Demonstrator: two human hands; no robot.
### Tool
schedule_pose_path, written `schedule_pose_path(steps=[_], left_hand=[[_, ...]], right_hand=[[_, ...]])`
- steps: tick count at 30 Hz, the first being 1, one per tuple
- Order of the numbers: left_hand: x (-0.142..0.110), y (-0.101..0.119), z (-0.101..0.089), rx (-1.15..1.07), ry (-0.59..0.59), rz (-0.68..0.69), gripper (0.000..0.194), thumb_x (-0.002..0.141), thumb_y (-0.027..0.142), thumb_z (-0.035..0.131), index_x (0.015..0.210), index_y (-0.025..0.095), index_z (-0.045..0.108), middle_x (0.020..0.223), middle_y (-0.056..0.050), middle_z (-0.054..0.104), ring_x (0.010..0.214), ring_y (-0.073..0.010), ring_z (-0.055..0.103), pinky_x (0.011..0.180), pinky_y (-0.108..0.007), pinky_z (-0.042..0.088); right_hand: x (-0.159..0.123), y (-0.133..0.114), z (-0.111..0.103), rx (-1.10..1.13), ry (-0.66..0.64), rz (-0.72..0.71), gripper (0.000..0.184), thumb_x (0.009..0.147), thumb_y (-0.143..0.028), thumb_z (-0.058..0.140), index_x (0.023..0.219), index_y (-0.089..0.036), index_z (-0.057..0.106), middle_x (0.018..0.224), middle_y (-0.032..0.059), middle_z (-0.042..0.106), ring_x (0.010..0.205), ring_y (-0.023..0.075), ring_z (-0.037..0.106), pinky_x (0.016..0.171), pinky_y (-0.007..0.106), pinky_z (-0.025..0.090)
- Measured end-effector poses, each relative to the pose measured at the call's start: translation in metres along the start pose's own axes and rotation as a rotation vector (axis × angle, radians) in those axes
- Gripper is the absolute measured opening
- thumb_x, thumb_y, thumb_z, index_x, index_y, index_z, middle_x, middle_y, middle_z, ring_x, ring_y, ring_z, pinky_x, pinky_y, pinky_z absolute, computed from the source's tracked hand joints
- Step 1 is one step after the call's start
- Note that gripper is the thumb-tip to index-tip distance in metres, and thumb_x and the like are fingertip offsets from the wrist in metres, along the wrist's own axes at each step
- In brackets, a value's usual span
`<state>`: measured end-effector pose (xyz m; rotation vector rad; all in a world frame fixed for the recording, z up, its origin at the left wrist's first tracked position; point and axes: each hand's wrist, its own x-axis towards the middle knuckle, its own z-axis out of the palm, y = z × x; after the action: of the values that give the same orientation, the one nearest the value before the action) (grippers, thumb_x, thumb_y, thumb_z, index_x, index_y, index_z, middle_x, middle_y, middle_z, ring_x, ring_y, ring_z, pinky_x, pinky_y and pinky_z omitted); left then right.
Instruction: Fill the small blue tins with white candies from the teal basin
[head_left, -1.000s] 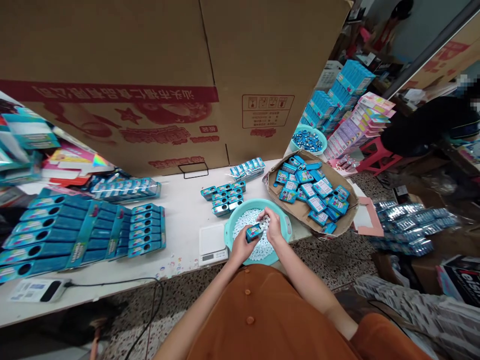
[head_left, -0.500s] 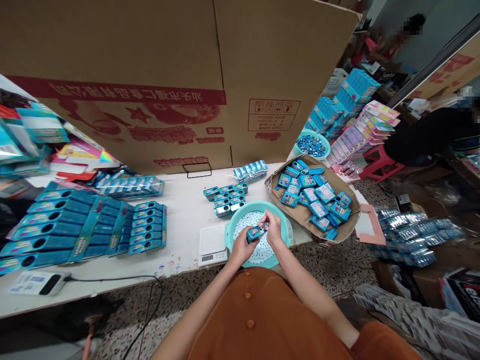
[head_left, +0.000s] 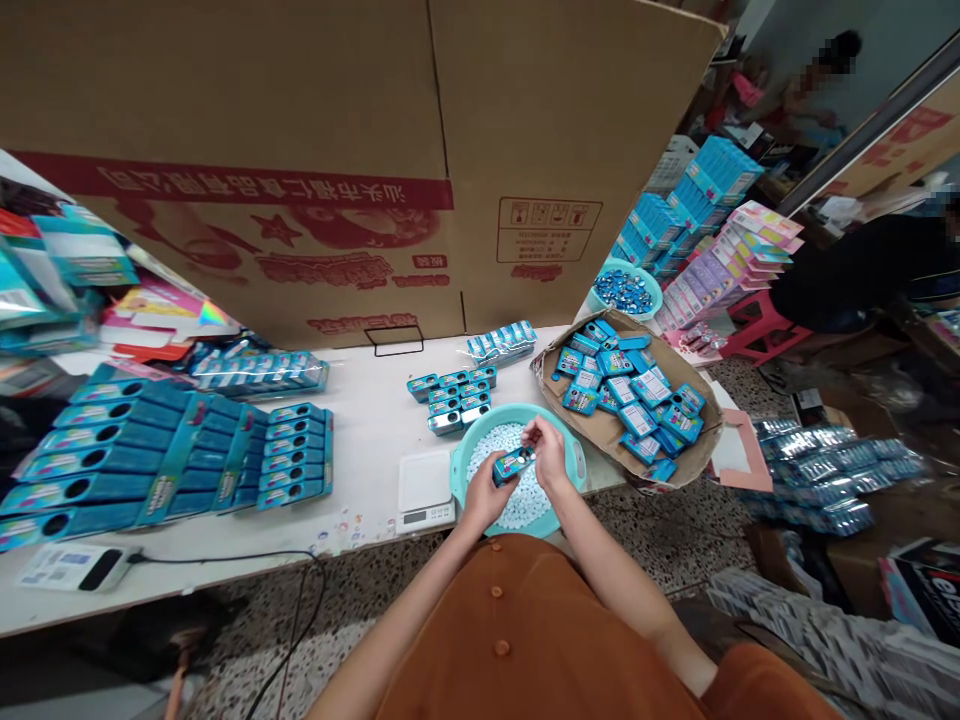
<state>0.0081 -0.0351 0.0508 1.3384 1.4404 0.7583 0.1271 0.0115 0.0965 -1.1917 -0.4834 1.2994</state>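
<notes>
blue candy tin (head_left: pixel 514 465) sits above white mints (head_left: pixel 521 505) in a teal basin (head_left: pixel 480 425) on the desk (head_left: pixel 367 420), held in the left hand (head_left: pixel 484 497) with fingers closed around it; the right hand (head_left: pixel 550 452) pinches its end between closed fingers (head_left: pixel 531 430). a digital scale (head_left: pixel 425 490) stands just beside the basin.

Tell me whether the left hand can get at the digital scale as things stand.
Probably yes. The left hand is over the teal basin, and the digital scale sits right beside its rim, nothing else between. It holds a blue tin, though, likely to be put down first.
</notes>
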Motion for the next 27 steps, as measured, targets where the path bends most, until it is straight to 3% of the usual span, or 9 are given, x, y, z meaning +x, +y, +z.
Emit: schedule_pose_path(steps=[6,12,18,22,27], left_hand=[[0.000,0.001,0.000,0.028,0.037,-0.002,0.046,0.068,0.025,0.067,0.111,0.019,0.052,0.113,-0.009,0.063,0.106,-0.0248,0.058,0.092,-0.039,0.044],[-0.004,0.011,-0.006,0.183,0.045,0.217,0.040,0.073,0.016,0.057,0.111,0.023,0.054,0.118,-0.007,0.059,0.113,-0.0232,0.054,0.097,-0.037,0.041],[0.001,0.004,0.004,0.009,0.060,0.045,0.041,0.070,0.024,0.065,0.108,0.019,0.053,0.115,-0.009,0.061,0.110,-0.0245,0.056,0.096,-0.040,0.042],[0.002,0.003,0.010,-0.073,0.051,0.117,0.039,0.071,0.027,0.064,0.107,0.019,0.053,0.113,-0.008,0.061,0.110,-0.0225,0.056,0.098,-0.038,0.041],[0.004,-0.003,0.015,-0.130,0.024,0.102,0.038,0.070,0.027,0.065,0.105,0.020,0.055,0.109,-0.006,0.063,0.105,-0.0211,0.058,0.094,-0.036,0.043]], right_hand=[[-0.007,-0.002,0.002,-0.086,-0.017,-0.107,0.023,0.076,-0.036,0.053,0.061,-0.019,0.057,0.067,0.0016,0.054,0.069,0.0152,0.050,0.068,0.025,0.042],[-0.013,-0.005,0.004,-0.132,-0.037,-0.123,0.021,0.079,-0.037,0.051,0.068,-0.020,0.059,0.072,0.0014,0.056,0.073,0.0154,0.051,0.072,0.025,0.043],[-0.011,-0.007,0.006,-0.079,-0.004,-0.079,0.023,0.079,-0.039,0.049,0.074,-0.021,0.061,0.078,0.0019,0.060,0.080,0.0171,0.057,0.081,0.029,0.044],[-0.016,-0.015,0.004,-0.083,-0.041,-0.167,0.025,0.083,-0.040,0.045,0.078,-0.021,0.061,0.086,0.0033,0.061,0.090,0.0182,0.056,0.089,0.030,0.042],[-0.022,-0.014,0.000,-0.088,-0.071,-0.132,0.025,0.084,-0.039,0.044,0.080,-0.022,0.063,0.089,0.0032,0.062,0.095,0.0183,0.056,0.092,0.031,0.041]])
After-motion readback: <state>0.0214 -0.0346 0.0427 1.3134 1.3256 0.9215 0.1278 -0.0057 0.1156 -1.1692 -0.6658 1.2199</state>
